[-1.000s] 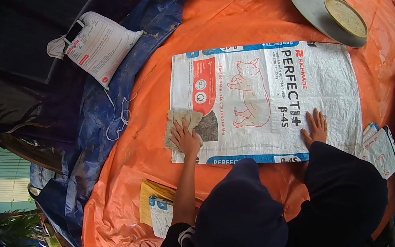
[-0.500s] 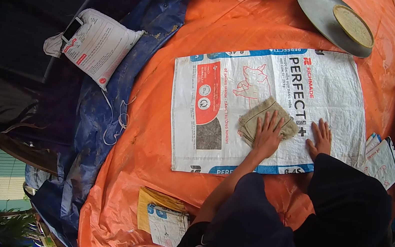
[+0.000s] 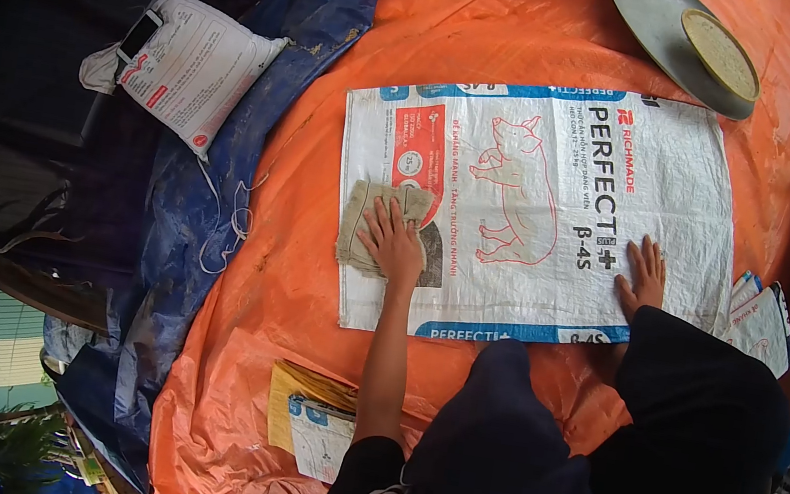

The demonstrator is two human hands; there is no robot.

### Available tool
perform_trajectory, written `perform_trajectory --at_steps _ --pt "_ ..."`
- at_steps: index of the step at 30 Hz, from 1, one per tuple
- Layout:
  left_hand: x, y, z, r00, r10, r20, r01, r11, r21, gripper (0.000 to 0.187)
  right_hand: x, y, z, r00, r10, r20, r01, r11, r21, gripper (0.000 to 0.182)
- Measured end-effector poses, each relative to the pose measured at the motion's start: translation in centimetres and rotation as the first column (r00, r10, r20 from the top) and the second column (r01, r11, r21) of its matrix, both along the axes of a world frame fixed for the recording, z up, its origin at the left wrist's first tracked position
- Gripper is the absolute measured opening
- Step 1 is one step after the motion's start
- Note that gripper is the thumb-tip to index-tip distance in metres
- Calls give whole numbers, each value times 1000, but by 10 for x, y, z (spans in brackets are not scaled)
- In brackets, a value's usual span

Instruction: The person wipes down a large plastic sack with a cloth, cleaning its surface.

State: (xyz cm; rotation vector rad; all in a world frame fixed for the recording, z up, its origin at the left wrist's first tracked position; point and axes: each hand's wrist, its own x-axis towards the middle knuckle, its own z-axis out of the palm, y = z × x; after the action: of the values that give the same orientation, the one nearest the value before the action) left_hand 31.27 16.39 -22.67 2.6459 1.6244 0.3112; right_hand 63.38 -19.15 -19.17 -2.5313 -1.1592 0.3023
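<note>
Left hand (image 3: pixel 394 239) had just swung across from mid-sack. Half a second earlier the folded cloth (image 3: pixel 355 241) under it covered the lower part of the pig drawing (image 3: pixel 519 204); now hand and cloth lay at the left end of the white printed sack (image 3: pixel 692 178), over the lower part of the red panel and some of the dark patch. Pig drawing fully exposed again. Bearing on the work, as I judged it: the cloth was being rubbed back and forth over the print, and this stroke had reached the left end.

Left fingers spread wide, flat on the cloth, not curled round it. Right hand (image 3: pixel 645 275) stayed near the plus sign, palm down, fingers parted, holding nothing; it looked to be steadying the sack. Sack lay flat across the centre of the frame on an orange tarp (image 3: pixel 272 295).

Around: grey round tray (image 3: pixel 648 25) with a yellow-rimmed dish (image 3: pixel 720 55), upper right; folded printed sacks (image 3: pixel 761 334), right; yellow packet (image 3: pixel 284 413), lower left of centre; filled white bag (image 3: pixel 208 69) bearing a dark phone-like object (image 3: pixel 141 36), upper left, on a blue tarp (image 3: pixel 188 248) with loose string (image 3: pixel 232 239).

In the way: left forearm crossed the sack's lower edge; dark clothing (image 3: pixel 504 444) hid the tarp below. Cloth's underside not visible.
</note>
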Motion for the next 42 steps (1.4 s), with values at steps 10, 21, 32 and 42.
perform_trajectory --at_steps 10,21,32,42 --pt "-1 -18 -4 982 41 184 -11 987 -162 50 -1 1 8 1000 23 -16 -24 998 -54 73" --pt "151 -117 21 578 -746 330 816 533 -224 51 -1 2 4 1000 7 4 -6 998 -59 74" --pt "127 -13 0 911 -380 163 390 920 -36 55 -1 1 4 1000 7 12 -7 998 -64 73" --pt "1 53 -1 995 95 -2 -95 992 87 50 0 0 8 1000 4 -13 -5 999 -38 73"
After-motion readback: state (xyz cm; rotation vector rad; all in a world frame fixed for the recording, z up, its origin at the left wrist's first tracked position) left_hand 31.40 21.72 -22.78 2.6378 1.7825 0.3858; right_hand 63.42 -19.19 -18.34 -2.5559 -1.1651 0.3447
